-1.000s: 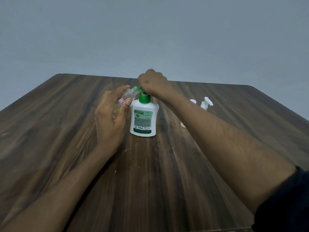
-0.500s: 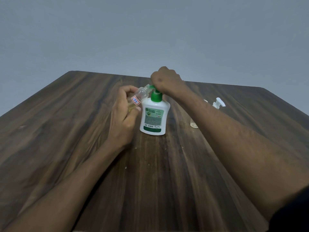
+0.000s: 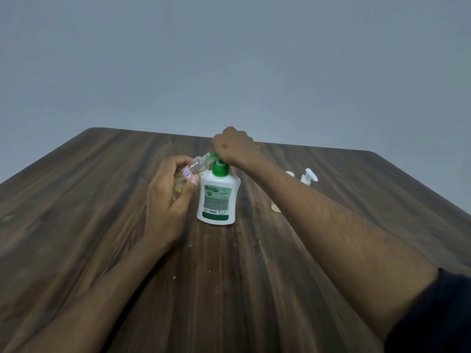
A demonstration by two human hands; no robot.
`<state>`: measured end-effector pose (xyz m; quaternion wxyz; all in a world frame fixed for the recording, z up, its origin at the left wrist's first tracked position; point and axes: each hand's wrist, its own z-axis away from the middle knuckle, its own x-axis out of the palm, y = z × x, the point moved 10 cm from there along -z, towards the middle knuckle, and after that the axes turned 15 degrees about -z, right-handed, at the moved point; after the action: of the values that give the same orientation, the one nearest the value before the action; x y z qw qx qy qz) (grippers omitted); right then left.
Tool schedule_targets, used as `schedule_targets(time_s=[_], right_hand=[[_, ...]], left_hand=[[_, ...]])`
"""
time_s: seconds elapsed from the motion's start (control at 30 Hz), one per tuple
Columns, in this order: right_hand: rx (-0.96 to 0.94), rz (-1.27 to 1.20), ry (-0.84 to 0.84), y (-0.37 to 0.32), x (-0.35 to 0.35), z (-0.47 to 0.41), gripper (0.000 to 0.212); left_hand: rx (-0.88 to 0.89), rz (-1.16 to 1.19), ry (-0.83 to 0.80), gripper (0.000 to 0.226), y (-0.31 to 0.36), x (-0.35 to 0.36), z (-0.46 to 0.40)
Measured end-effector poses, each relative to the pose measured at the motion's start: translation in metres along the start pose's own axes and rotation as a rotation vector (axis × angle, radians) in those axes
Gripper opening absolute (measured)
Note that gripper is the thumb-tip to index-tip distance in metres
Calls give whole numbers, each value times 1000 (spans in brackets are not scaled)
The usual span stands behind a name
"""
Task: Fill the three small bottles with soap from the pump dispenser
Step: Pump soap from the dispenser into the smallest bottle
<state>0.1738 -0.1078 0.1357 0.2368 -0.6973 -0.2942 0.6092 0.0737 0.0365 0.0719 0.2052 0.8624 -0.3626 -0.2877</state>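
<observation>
A: The pump dispenser (image 3: pixel 218 197) is standing upright on the wooden table (image 3: pixel 102 200), and everything is happening around it. The right hand (image 3: pixel 233 146) is sitting on top of its green pump head, fingers curled down over it.

B: And the left hand (image 3: pixel 169 197) is working just to the dispenser's left, fingers and thumb wrapping tight round a small clear bottle (image 3: pixel 195 169). It is tilting that bottle so the open mouth is meeting the green spout.

A: A little yellowish soap is showing low inside the bottle, down among the fingers.

B: Right of the dispenser, beyond the forearm, a white pump cap (image 3: pixel 309 176) is sitting on the table. Whatever it is fitted to, the arm is hiding.
</observation>
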Motion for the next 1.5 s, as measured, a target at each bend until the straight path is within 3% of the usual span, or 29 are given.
schedule_targets(time_s=[0.4,0.8,0.97,1.33,1.5], right_hand=[[-22,-19,-3,4,1,-7,19],[-19,-5,-2,5,4,-14,21],[-37,-8,20,-1,1,-16,13],[-32,-14,-48,3,8,-11,21],[-53,-13,-5,-3,2,-13,15]], left_hand=[[-21,41,71,28,-6,-9,-3],[16,100,2,46,-10,0,-3],[61,22,8,42,-5,-5,-5],[132,-75,63,40,4,-10,-1],[140,-71,102,42,7,-13,-1]])
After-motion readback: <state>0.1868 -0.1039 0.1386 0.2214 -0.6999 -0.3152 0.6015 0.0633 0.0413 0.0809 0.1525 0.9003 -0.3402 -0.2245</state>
